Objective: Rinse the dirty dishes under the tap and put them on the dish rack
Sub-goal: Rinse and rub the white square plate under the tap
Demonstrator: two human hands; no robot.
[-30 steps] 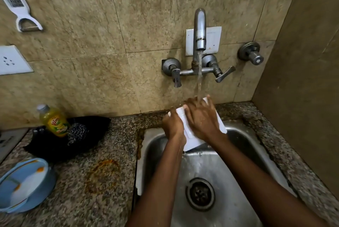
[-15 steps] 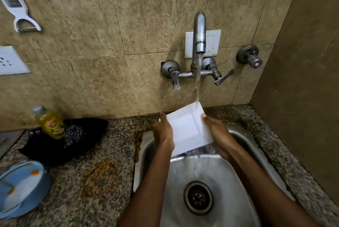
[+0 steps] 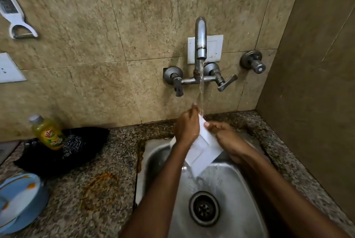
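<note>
Gripped on either side by the left hand (image 3: 187,127) and right hand (image 3: 224,136), a white square plate (image 3: 201,150) tilts under the running tap (image 3: 200,45) above the sink (image 3: 230,184).

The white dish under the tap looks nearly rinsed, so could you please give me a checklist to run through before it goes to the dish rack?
1. Water running: ok, the tap pours onto the top edge of the white dish.
2. Grip: ok, the left hand and right hand both hold the dish, tilted over the sink.
3. Dish clean: cannot tell, the hands cover part of it.
4. Drain open: ok, no water pooling at the drain.
5. Dish rack free: cannot tell, no rack in view.
6. More dishes: the blue bowl waits on the counter.
</note>
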